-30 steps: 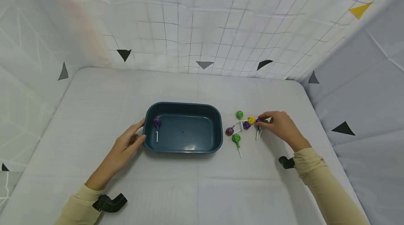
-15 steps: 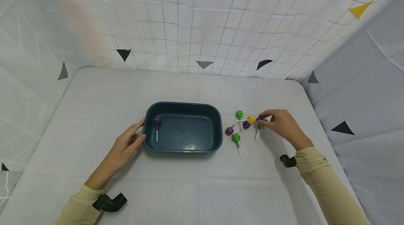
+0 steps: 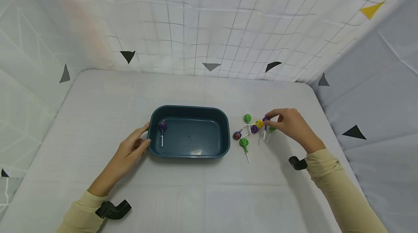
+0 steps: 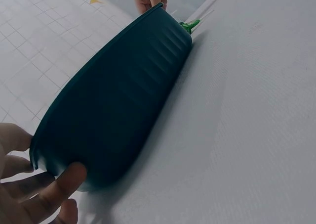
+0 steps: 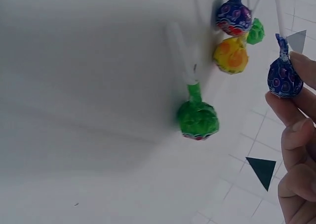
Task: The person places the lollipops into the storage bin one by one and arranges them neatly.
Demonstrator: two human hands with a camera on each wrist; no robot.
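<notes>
My right hand (image 3: pixel 292 126) pinches a purple lollipop (image 5: pixel 285 80) by its wrapped head between thumb and fingertips, the white stick pointing away from the palm. A green lollipop (image 5: pixel 197 119) lies on the table just under that hand. Left of it are a yellow lollipop (image 3: pixel 259 123), a purple one (image 3: pixel 254 129) and more green ones. At the dark teal tray (image 3: pixel 192 135), the thumb and fingers of my left hand (image 3: pixel 122 156) touch the outside of the left end. One purple lollipop (image 3: pixel 162 126) lies inside the tray near that end.
A dark red-purple lollipop (image 3: pixel 237 135) and a green lollipop (image 3: pixel 244 142) lie between the tray's right end and the other sweets. White cloth covers the table (image 3: pixel 202 196), and printed sheets rise behind and beside it. Each wrist carries a black camera mount (image 3: pixel 113 209).
The right hand has raised the purple lollipop off the table and shifted it slightly up and left, away from the green one beside it. The left hand and tray have stayed put.
</notes>
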